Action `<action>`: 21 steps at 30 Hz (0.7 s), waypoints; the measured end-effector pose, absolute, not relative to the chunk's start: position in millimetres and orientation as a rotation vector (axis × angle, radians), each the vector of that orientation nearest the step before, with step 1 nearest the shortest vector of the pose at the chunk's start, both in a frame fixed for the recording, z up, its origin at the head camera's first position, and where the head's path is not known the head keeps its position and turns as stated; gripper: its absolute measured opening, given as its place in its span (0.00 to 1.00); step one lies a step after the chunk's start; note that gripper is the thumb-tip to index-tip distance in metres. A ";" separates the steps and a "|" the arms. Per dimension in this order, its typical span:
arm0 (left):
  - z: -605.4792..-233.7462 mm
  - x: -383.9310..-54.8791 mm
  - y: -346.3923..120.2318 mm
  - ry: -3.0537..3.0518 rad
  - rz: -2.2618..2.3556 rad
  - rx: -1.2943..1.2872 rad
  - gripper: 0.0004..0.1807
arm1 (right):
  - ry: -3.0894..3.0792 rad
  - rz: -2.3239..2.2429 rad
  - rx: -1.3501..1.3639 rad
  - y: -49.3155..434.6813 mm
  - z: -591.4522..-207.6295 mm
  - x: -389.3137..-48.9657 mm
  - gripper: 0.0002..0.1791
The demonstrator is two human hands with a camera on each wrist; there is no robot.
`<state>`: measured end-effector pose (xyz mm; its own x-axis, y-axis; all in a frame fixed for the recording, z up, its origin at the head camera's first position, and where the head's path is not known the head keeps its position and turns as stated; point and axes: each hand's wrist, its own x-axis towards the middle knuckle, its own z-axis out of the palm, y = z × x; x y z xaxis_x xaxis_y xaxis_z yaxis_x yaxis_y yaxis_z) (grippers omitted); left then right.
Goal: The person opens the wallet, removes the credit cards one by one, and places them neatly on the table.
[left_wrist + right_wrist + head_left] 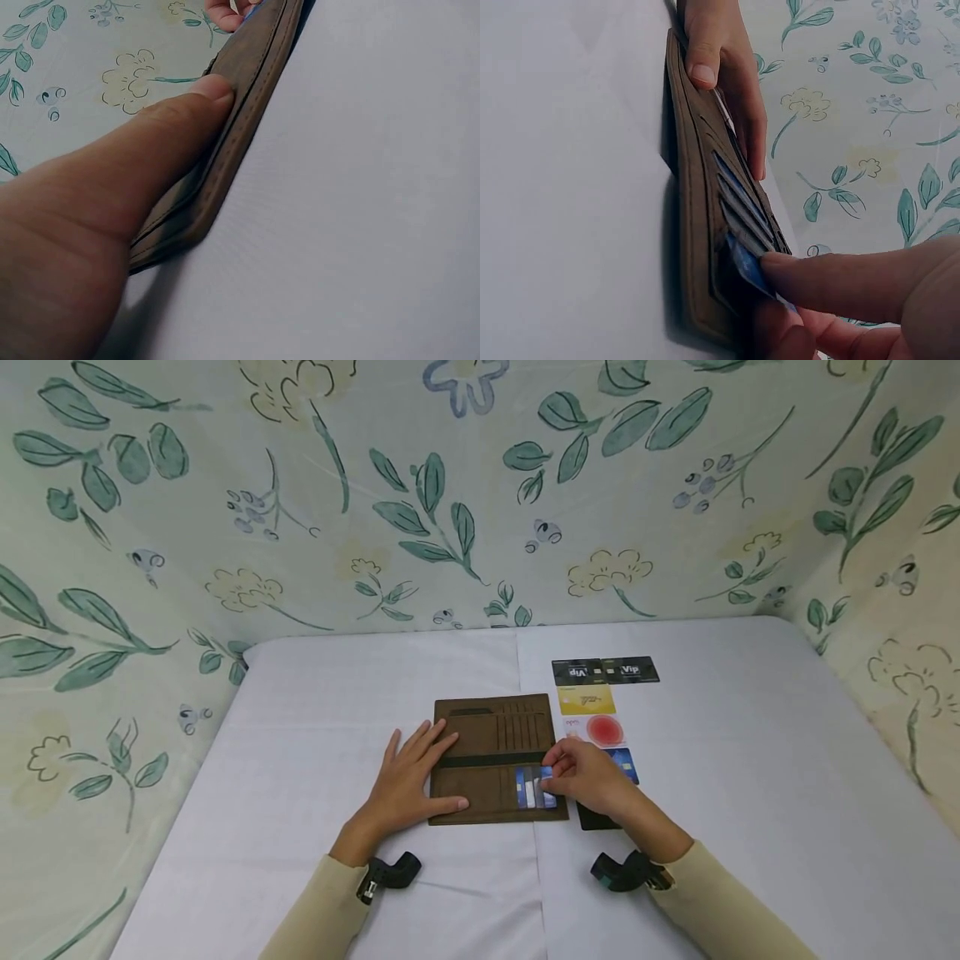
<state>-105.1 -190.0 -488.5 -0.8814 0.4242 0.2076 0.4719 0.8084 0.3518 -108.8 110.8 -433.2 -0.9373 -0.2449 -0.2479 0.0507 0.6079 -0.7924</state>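
Observation:
A brown wallet [480, 797] lies spread open on the white table, a dark band across its fold. My left hand [408, 781] rests on its left side with straight, spread fingers; in the left wrist view the thumb [180, 112] presses the near half. My right hand [592, 777] pinches a blue card [748, 264] between thumb and fingers at the wallet's right-hand slots. The card is partly inside a slot, as the right wrist view shows. Other cards [529, 787] stick out of the slots beside it. The upper half's slots [521, 731] show no cards.
Right of the wallet lies a column of cards: two black VIP cards [630, 669], a yellow card [587, 700], a white card with a red circle [604, 729], a blue card [625, 763] and a black one [597, 820]. My right hand partly covers the lower ones.

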 end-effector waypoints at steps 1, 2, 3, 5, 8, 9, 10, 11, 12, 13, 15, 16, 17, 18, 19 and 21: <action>-488.3 -105.4 -189.9 -2.869 -0.610 -0.718 0.53 | 2.502 -1.257 -0.164 111.2 -433.2 -109.1 0.14; -488.2 -105.7 -189.8 -2.865 -0.614 -0.721 0.53 | 2.498 -1.264 -0.169 111.5 -433.0 -109.3 0.14; -488.2 -105.8 -189.7 -2.861 -0.615 -0.726 0.53 | 2.494 -1.270 -0.171 111.9 -433.0 -109.6 0.14; -488.3 -106.2 -189.4 -2.853 -0.617 -0.734 0.53 | 2.479 -1.282 -0.172 112.7 -432.9 -110.3 0.13; -488.9 -106.8 -189.5 -2.848 -0.611 -0.736 0.53 | 2.449 -1.301 -0.168 113.8 -432.9 -111.3 0.13; -489.0 -106.8 -189.7 -2.850 -0.609 -0.734 0.53 | 2.437 -1.309 -0.164 114.1 -432.8 -111.7 0.13; -488.9 -106.9 -189.8 -2.851 -0.610 -0.731 0.53 | 2.429 -1.313 -0.162 114.3 -432.6 -111.9 0.12; -488.7 -106.9 -189.9 -2.853 -0.613 -0.728 0.53 | 2.422 -1.314 -0.160 114.4 -432.5 -112.0 0.12; -488.6 -106.8 -190.1 -2.858 -0.612 -0.724 0.53 | 2.417 -1.315 -0.158 114.4 -432.3 -112.0 0.12; -488.2 -106.6 -190.1 -2.862 -0.615 -0.722 0.53 | 2.416 -1.314 -0.157 114.3 -432.0 -111.8 0.12; -487.7 -106.1 -190.4 -2.866 -0.616 -0.717 0.53 | 2.444 -1.283 -0.159 113.6 -431.7 -111.0 0.13; -487.5 -105.9 -190.5 -2.866 -0.617 -0.718 0.53 | 2.471 -1.254 -0.165 113.2 -431.4 -110.2 0.14; -487.6 -105.8 -190.4 -2.867 -0.617 -0.718 0.53 | 2.501 -1.223 -0.173 112.7 -431.2 -109.3 0.15; -487.6 -105.7 -190.4 -2.868 -0.615 -0.719 0.53 | 2.531 -1.191 -0.182 112.1 -430.9 -108.4 0.16; -487.7 -105.7 -190.4 -2.866 -0.613 -0.721 0.53 | 2.562 -1.158 -0.191 111.5 -430.6 -107.4 0.16; -487.9 -105.7 -190.3 -2.862 -0.611 -0.724 0.53 | 2.614 -1.099 -0.208 110.6 -429.7 -105.7 0.17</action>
<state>-105.7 -190.3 -487.9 -0.8770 0.4285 0.2173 0.4799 0.8033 0.3527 -105.7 110.6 -429.7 -0.9452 -0.2456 -0.2153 -0.0180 0.6974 -0.7165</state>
